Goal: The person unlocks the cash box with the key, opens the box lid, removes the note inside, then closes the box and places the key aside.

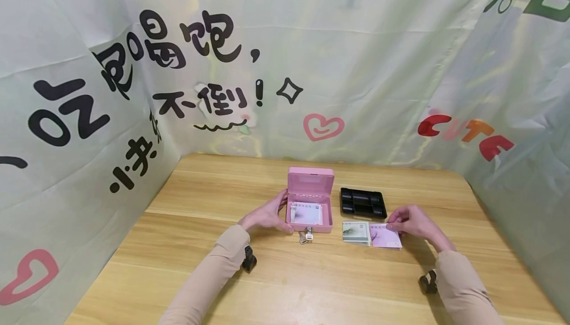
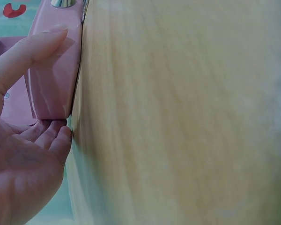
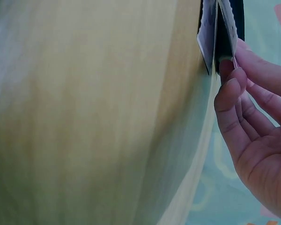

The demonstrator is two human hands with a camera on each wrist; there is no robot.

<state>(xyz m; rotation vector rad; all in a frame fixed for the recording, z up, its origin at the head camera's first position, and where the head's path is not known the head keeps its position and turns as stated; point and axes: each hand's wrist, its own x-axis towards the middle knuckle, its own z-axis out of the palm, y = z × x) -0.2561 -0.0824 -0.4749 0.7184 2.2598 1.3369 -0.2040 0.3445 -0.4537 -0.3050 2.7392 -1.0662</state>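
Note:
A small pink cash box (image 1: 327,222) stands with its lid raised at mid-table, banknotes (image 1: 307,213) lying inside. My left hand (image 1: 269,214) holds the box's left side; in the left wrist view the thumb (image 2: 42,44) lies on the front face and the fingers bend against the side wall. Keys (image 1: 308,236) hang at the front lock. To the right, a purple banknote (image 1: 385,239) lies beside a green banknote (image 1: 355,233). My right hand (image 1: 413,222) pinches the purple note's edge between thumb and index finger, lifting it, as the right wrist view shows.
Behind the notes sits a black compartment tray (image 1: 362,203), just right of the box. Printed fabric (image 1: 276,132) hangs around the wooden table (image 1: 311,285) at the back and both sides. A black device is strapped at each wrist.

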